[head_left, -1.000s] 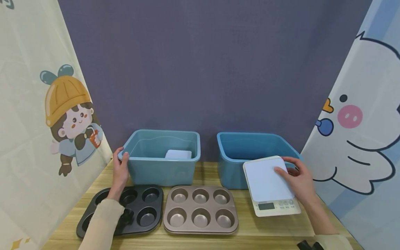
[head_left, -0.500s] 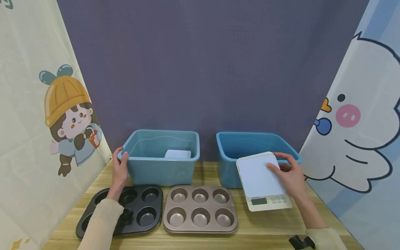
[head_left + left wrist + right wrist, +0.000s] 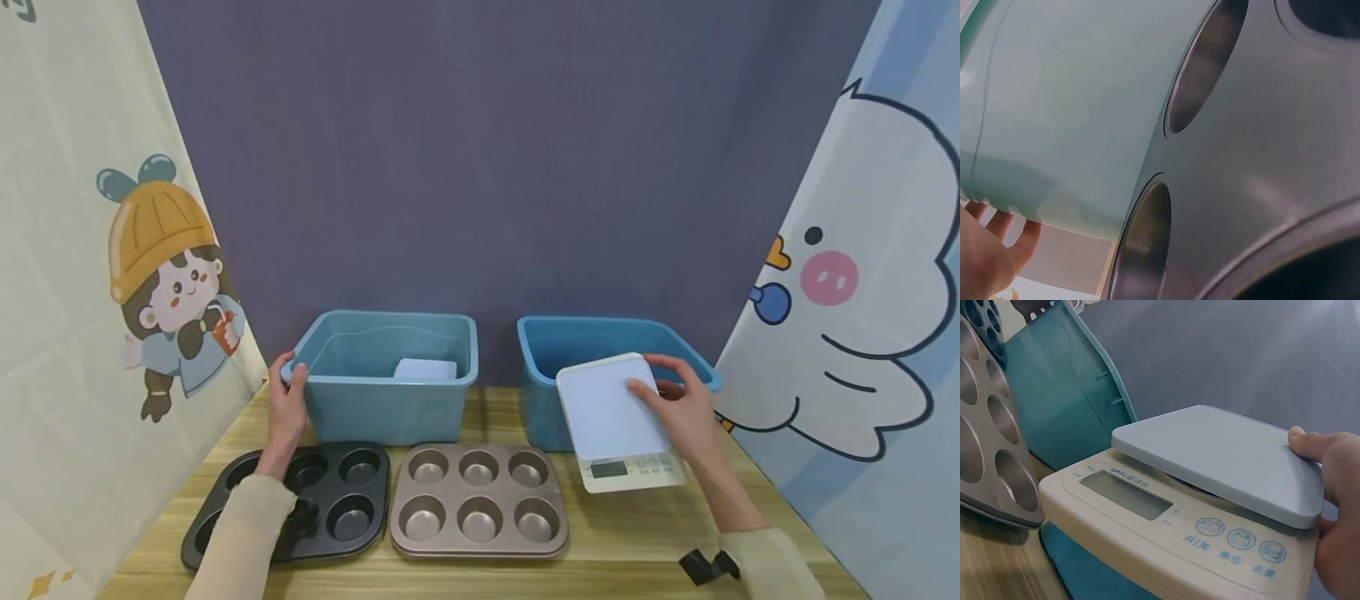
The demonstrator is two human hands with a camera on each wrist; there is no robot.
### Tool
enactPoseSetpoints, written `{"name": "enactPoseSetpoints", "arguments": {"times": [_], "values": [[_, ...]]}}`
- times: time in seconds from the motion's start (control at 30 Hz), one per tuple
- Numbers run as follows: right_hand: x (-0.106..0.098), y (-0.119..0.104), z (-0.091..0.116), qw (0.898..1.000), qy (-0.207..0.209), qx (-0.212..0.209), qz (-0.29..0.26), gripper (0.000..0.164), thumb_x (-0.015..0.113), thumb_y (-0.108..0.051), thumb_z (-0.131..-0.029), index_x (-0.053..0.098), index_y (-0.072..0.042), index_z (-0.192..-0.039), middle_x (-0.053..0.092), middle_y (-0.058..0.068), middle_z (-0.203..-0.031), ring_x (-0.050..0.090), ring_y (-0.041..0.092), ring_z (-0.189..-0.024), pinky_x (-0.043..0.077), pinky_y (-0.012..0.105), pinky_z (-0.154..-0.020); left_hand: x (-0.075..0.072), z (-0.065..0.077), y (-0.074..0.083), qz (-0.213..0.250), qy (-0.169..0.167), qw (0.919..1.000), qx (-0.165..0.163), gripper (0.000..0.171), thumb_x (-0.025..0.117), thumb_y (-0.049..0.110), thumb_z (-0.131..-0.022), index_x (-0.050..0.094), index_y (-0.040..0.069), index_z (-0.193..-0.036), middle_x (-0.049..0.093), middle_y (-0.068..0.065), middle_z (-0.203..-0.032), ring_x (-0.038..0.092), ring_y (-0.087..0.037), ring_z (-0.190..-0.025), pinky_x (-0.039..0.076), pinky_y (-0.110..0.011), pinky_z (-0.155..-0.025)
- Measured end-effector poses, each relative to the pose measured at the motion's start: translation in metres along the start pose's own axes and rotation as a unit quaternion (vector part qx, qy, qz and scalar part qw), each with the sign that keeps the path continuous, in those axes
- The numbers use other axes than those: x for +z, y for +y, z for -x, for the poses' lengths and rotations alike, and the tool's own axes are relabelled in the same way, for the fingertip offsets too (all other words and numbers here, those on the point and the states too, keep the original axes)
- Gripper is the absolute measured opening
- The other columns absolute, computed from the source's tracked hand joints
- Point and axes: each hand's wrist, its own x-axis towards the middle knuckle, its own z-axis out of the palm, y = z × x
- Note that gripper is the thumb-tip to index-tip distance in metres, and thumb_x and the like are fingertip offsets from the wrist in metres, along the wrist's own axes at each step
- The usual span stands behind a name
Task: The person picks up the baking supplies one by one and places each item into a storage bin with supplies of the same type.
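Note:
My right hand (image 3: 681,408) grips a white kitchen scale (image 3: 611,408) by its right edge, thumb on top of the platform. The scale is tilted and held up in front of the darker blue bin (image 3: 540,408), covering part of its front wall. In the right wrist view the scale (image 3: 1222,462) shows a blank display and printed buttons. My left hand (image 3: 287,412) holds the left front corner of the lighter teal bin (image 3: 382,412), thumb over the rim. Inside that bin lies a white flat object (image 3: 426,369), partly hidden by the front wall.
A black muffin tin (image 3: 341,475) lies under my left forearm. Beside it is a brownish muffin tin (image 3: 480,500), in front of the bins on the wooden table (image 3: 622,558). A dark curtain (image 3: 480,167) stands behind the bins, with printed cloths on both sides.
My right hand has moved the scale to the left and slightly up, across the front of the darker blue bin. The left hand stays on the teal bin's corner.

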Motion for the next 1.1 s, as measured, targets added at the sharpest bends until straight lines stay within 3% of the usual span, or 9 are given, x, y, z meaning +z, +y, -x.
{"name": "enactPoseSetpoints", "arguments": {"times": [0.6, 0.73, 0.93, 1.1], "values": [[0.018, -0.021, -0.005, 0.998, -0.005, -0.042, -0.036, 0.051, 0.075, -0.036, -0.088, 0.056, -0.022, -0.133, 0.069, -0.008, -0.095, 0.07, 0.009, -0.072, 0.058, 0.036, -0.055, -0.002, 0.001, -0.002, 0.001, -0.003, 1.0, -0.006, 0.056, 0.039, 0.041, -0.106, 0.024, 0.016, -0.154, 0.028, -0.017, -0.153, 0.032, -0.032, -0.135, 0.023, -0.056, -0.114], [0.023, -0.026, -0.004, 0.998, -0.006, -0.047, -0.046, 0.05, 0.075, -0.034, -0.088, 0.056, -0.021, -0.133, 0.071, -0.001, -0.097, 0.07, 0.01, -0.071, 0.058, 0.036, -0.054, -0.002, 0.0, 0.0, 0.002, -0.007, 0.9999, -0.009, 0.056, 0.039, 0.04, -0.106, 0.023, 0.016, -0.155, 0.027, -0.017, -0.154, 0.031, -0.033, -0.136, 0.023, -0.057, -0.114], [0.03, -0.036, -0.004, 0.998, -0.009, -0.047, -0.051, 0.051, 0.075, -0.031, -0.089, 0.056, -0.021, -0.135, 0.07, 0.019, -0.108, 0.069, 0.005, -0.073, 0.057, 0.034, -0.055, -0.004, 0.007, 0.019, 0.006, -0.017, 0.9996, -0.021, 0.056, 0.039, 0.036, -0.107, 0.022, 0.012, -0.154, 0.025, -0.02, -0.156, 0.03, -0.036, -0.136, 0.022, -0.058, -0.115], [0.033, -0.055, 0.002, 0.997, -0.02, -0.058, -0.054, 0.05, 0.073, -0.022, -0.091, 0.054, -0.013, -0.136, 0.068, 0.025, -0.109, 0.068, 0.005, -0.073, 0.057, 0.033, -0.056, -0.004, 0.016, 0.034, 0.001, -0.022, 0.9996, -0.018, 0.056, 0.038, 0.034, -0.107, 0.022, 0.007, -0.154, 0.024, -0.024, -0.156, 0.03, -0.038, -0.135, 0.021, -0.06, -0.115]]}}
